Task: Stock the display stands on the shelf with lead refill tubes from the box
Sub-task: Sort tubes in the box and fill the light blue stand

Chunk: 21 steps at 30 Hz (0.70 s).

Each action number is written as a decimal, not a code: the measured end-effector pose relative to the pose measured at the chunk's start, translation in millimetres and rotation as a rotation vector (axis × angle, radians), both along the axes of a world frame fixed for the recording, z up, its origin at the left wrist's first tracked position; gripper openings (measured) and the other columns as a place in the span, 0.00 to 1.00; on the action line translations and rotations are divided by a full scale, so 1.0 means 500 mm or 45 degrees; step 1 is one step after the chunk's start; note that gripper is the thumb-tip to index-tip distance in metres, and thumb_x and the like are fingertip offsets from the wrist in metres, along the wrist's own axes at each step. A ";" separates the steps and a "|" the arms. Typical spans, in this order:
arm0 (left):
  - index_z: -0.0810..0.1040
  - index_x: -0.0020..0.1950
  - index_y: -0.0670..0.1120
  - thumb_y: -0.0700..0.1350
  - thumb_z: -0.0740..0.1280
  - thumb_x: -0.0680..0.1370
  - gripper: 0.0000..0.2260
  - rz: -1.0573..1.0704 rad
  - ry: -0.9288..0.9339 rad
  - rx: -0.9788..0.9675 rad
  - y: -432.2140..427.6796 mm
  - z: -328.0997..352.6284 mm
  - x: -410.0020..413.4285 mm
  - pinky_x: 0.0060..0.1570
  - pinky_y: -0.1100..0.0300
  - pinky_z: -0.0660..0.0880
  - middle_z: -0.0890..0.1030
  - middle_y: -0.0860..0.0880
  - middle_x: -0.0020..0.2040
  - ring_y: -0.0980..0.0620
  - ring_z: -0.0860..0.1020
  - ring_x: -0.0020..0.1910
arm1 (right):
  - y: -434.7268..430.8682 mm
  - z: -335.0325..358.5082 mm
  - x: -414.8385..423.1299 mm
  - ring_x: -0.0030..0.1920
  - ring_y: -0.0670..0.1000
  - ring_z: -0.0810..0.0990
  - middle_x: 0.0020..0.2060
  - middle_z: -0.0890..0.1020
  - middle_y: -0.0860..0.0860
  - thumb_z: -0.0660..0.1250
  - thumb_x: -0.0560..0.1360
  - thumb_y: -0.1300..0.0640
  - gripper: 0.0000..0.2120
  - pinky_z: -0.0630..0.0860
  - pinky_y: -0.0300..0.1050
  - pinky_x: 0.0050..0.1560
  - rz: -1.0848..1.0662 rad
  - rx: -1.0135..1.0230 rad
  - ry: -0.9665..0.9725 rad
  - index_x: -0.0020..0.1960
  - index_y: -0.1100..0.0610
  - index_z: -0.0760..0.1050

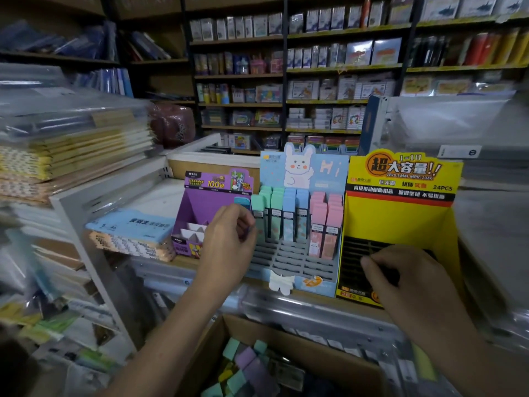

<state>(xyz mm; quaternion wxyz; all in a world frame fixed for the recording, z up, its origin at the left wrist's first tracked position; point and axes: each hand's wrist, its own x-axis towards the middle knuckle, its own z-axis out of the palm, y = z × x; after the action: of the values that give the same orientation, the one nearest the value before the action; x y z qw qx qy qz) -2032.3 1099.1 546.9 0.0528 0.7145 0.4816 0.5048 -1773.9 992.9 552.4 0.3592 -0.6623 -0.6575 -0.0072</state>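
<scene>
Head view. A light shelf board (186, 262) with a clear plastic front rail is seen in a stationery storeroom. The background is filled by dark racks of packaged goods (315, 67).

Three display stands are set side by side on the board:
- a purple cardboard stand (206, 210)
- a pale blue cardboard stand with a rabbit header (329, 179)
- a yellow cardboard stand (400, 219) with black slots

Mint, blue and pink lead refill tubes (289, 222) are held upright in the rear rows of the blue stand. Its grey front slots (289, 259) are left open. Loose tubes (249, 365) are seen in the brown cardboard box (200, 348) below the shelf edge.

The left hand (229, 239) is held with fingers curled toward the thumb beside the leftmost mint tube. Whether anything is pinched cannot be told. The right hand (400, 279) is curled over the yellow stand's black slots. What it grips, if anything, cannot be told.

On the left, the shelf is bounded by wrapped notebook stacks (71, 150). A blue pad pack (131, 227) lies just beside the purple stand. On the right, clear-wrapped goods (446, 121) are stacked close to the yellow stand.
</scene>
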 end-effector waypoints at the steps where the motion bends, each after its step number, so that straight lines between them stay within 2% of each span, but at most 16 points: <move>1: 0.74 0.45 0.50 0.35 0.72 0.76 0.11 -0.021 -0.024 -0.005 -0.013 -0.005 -0.002 0.39 0.70 0.71 0.76 0.53 0.42 0.59 0.75 0.40 | -0.008 0.004 -0.006 0.46 0.45 0.76 0.40 0.79 0.42 0.65 0.79 0.51 0.11 0.70 0.42 0.45 0.033 0.061 0.035 0.38 0.47 0.77; 4: 0.76 0.45 0.49 0.34 0.70 0.75 0.11 -0.129 -0.106 -0.084 -0.058 -0.032 -0.014 0.38 0.58 0.74 0.77 0.53 0.40 0.53 0.76 0.37 | -0.041 0.009 -0.029 0.48 0.40 0.77 0.40 0.81 0.41 0.67 0.77 0.55 0.09 0.69 0.30 0.47 0.158 0.211 0.133 0.38 0.49 0.79; 5: 0.76 0.45 0.51 0.35 0.70 0.75 0.10 -0.168 -0.134 -0.125 -0.075 -0.045 -0.019 0.37 0.57 0.73 0.76 0.54 0.39 0.52 0.76 0.37 | -0.050 0.005 -0.038 0.49 0.38 0.77 0.40 0.81 0.40 0.67 0.76 0.54 0.08 0.69 0.26 0.47 0.205 0.217 0.151 0.38 0.49 0.79; 7: 0.76 0.45 0.54 0.40 0.70 0.76 0.08 -0.211 -0.172 -0.207 -0.110 -0.075 -0.031 0.37 0.59 0.72 0.77 0.55 0.38 0.53 0.76 0.37 | -0.063 -0.014 -0.053 0.48 0.38 0.78 0.39 0.81 0.40 0.68 0.76 0.54 0.09 0.69 0.25 0.46 0.307 0.178 0.198 0.38 0.48 0.79; 10: 0.77 0.46 0.55 0.44 0.71 0.76 0.06 -0.150 -0.194 -0.301 -0.155 -0.129 -0.055 0.39 0.59 0.77 0.82 0.55 0.40 0.54 0.81 0.40 | -0.070 -0.062 -0.073 0.43 0.43 0.80 0.38 0.81 0.42 0.69 0.78 0.54 0.10 0.72 0.34 0.41 0.481 0.084 0.285 0.38 0.49 0.79; 14: 0.79 0.45 0.51 0.42 0.73 0.78 0.05 -0.067 -0.179 -0.512 -0.198 -0.203 -0.094 0.43 0.55 0.80 0.84 0.53 0.40 0.54 0.83 0.42 | -0.071 -0.154 -0.094 0.41 0.45 0.81 0.37 0.82 0.44 0.69 0.77 0.52 0.08 0.76 0.47 0.41 0.531 -0.137 0.397 0.39 0.48 0.81; 15: 0.80 0.45 0.51 0.41 0.73 0.78 0.06 -0.050 -0.162 -0.561 -0.207 -0.221 -0.102 0.42 0.57 0.80 0.84 0.52 0.40 0.55 0.82 0.42 | -0.071 -0.178 -0.098 0.41 0.44 0.81 0.38 0.83 0.43 0.68 0.77 0.47 0.08 0.78 0.50 0.41 0.490 -0.224 0.400 0.41 0.46 0.81; 17: 0.80 0.45 0.51 0.40 0.73 0.77 0.06 -0.009 -0.132 -0.631 -0.223 -0.257 -0.116 0.38 0.67 0.76 0.83 0.54 0.39 0.59 0.81 0.40 | -0.073 -0.225 -0.106 0.41 0.42 0.81 0.40 0.83 0.40 0.63 0.76 0.40 0.12 0.79 0.53 0.41 0.404 -0.355 0.350 0.44 0.44 0.81; 19: 0.81 0.46 0.50 0.39 0.73 0.77 0.06 0.001 -0.131 -0.699 -0.235 -0.293 -0.129 0.37 0.72 0.73 0.82 0.55 0.40 0.63 0.80 0.40 | -0.077 -0.270 -0.117 0.37 0.44 0.81 0.36 0.83 0.42 0.66 0.77 0.44 0.10 0.78 0.51 0.38 0.375 -0.362 0.419 0.42 0.46 0.82; 21: 0.81 0.48 0.47 0.38 0.73 0.77 0.05 -0.007 -0.144 -0.785 -0.243 -0.330 -0.145 0.37 0.72 0.72 0.82 0.54 0.42 0.64 0.79 0.41 | -0.085 -0.313 -0.130 0.36 0.47 0.81 0.34 0.83 0.46 0.70 0.77 0.52 0.08 0.76 0.49 0.38 0.319 -0.372 0.515 0.40 0.51 0.83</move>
<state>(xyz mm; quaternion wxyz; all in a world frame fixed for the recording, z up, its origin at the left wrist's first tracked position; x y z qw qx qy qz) -2105.0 977.8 381.9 0.2951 0.6369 0.6063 0.3738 -1839.0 950.3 396.1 0.3818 -0.6086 -0.6434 0.2644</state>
